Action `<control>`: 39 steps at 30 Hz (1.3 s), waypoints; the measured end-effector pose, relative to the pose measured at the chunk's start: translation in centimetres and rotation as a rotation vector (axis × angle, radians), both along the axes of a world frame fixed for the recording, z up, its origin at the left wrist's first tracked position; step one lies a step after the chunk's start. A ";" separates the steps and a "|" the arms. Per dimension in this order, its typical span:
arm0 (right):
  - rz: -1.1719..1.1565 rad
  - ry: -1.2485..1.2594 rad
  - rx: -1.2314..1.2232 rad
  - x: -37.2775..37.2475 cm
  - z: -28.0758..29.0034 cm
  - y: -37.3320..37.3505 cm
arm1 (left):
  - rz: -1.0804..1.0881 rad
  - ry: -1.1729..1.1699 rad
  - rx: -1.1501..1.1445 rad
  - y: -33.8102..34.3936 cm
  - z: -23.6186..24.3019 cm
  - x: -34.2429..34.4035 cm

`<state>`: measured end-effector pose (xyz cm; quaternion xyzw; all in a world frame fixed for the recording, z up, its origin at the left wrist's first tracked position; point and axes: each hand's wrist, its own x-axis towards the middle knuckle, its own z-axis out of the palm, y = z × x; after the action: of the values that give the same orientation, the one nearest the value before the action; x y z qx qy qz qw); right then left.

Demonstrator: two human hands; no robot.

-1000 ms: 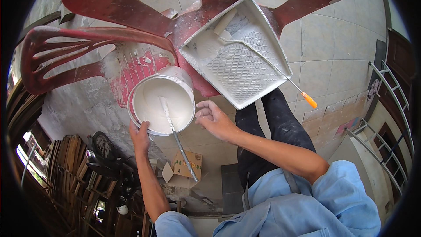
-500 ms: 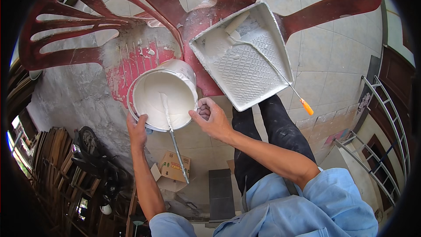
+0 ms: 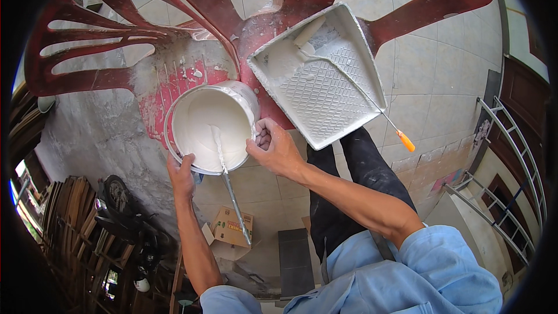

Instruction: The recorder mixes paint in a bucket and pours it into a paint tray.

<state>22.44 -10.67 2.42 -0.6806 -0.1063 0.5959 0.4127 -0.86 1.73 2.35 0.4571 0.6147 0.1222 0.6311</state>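
Observation:
A white bucket of white paint sits tipped toward me at the front of a paint-spattered red plastic chair. My left hand grips its lower left rim, thumb on top. On the right, my right hand pinches the rim with curled fingers. A paint-coated stirring stick leans out of the paint over the near rim, untouched by either hand. To the right, a paint tray rests on a second red chair. In it lies a paint roller, its orange handle sticking out past the edge.
Below the bucket, an opened cardboard box stands on the tiled floor. A motorcycle and stacked wooden boards are at the lower left. A metal ladder is at the far right.
The bucket's mouth has shifted slightly left, and the paint inside now covers more of the far wall. Both hands keep their places on the rim.

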 end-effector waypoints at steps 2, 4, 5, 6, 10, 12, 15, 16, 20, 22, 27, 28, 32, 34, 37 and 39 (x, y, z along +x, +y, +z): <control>0.015 -0.021 0.012 0.3 0.1 0.5 | 0.016 -0.016 0.039 0.0 0.2 0.5; 0.032 -0.019 0.061 0.3 0.4 1.4 | 0.047 -0.041 0.045 0.2 0.3 -0.6; 0.036 -0.016 0.066 0.3 0.5 2.0 | 0.075 -0.068 0.047 0.3 0.4 -1.1; 0.061 -0.045 0.076 0.3 0.7 2.7 | 0.081 -0.067 0.050 0.4 0.7 -0.8; 0.128 -0.066 0.095 0.5 0.4 5.7 | 0.177 -0.094 0.063 1.6 1.4 -0.8; 0.154 -0.073 0.126 0.4 0.0 7.4 | 0.176 -0.088 0.058 2.4 1.4 -1.1; 0.204 -0.095 0.151 0.5 -0.7 9.9 | 0.247 -0.130 0.078 3.6 0.8 -1.4; 0.229 -0.104 0.150 0.5 -0.9 10.7 | 0.249 -0.125 0.098 4.2 0.4 -1.7; 0.276 -0.148 0.173 0.2 -2.7 13.1 | 0.305 -0.149 0.111 6.0 -0.6 -1.3; 0.289 -0.158 0.184 -0.1 -3.3 13.9 | 0.306 -0.157 0.112 6.9 -1.3 -1.7; 0.294 -0.164 0.211 -0.1 -5.0 15.3 | 0.273 -0.167 0.129 8.7 -3.2 -2.4; 0.311 -0.157 0.193 -0.2 -5.2 15.5 | 0.263 -0.158 0.121 9.1 -3.7 -2.8; 0.357 -0.132 0.204 -0.5 -6.2 14.9 | 0.262 -0.142 0.082 9.3 -4.3 -2.8; 0.354 -0.089 0.206 -0.8 -6.0 14.6 | 0.256 -0.139 0.085 9.3 -4.8 -3.7; 0.355 -0.044 0.214 -1.7 -5.9 14.5 | 0.270 -0.131 0.107 8.9 -5.6 -4.6; 0.363 -0.042 0.218 -2.1 -5.8 14.5 | 0.297 -0.126 0.125 8.9 -5.5 -4.7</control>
<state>20.38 3.80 -3.36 -0.6139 -0.2997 0.6311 0.3674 -5.53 10.64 -3.12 0.3912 0.6259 0.2803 0.6137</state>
